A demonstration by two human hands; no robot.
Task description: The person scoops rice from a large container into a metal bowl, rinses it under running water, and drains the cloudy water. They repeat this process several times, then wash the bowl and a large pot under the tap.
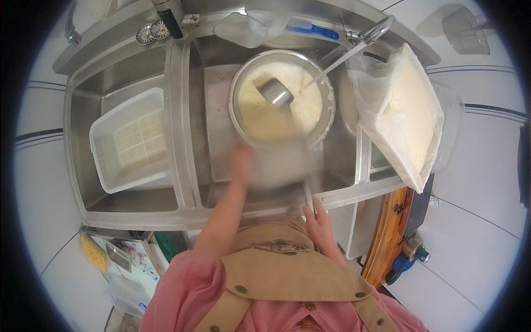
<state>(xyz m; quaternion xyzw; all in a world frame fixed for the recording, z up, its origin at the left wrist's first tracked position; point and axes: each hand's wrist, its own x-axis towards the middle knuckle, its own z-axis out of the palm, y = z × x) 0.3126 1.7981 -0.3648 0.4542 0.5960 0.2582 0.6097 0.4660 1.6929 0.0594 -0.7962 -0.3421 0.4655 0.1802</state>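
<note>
My right hand [319,222] grips the long handle of a metal ladle [276,91] near the front edge of the sink. The ladle's cup is over a round metal pot [233,103] of pale yellow, frothy liquid [265,122], which stands in the middle basin. Motion blurs my left hand [242,164], in front of the pot. It seems to hold a blurred whitish thing [278,166], too smeared to name. From the tap [379,31], a stream of water [332,68] falls into the pot.
A white plastic basket [103,166] stands in the left basin. At right, a cloth-lined mould [408,120] holds a pale slab, tilted over the sink's divider. A blue brush [313,29] and a clear plastic bag [238,31] lie along the back ledge. Wooden furniture [379,236] stands at lower right.
</note>
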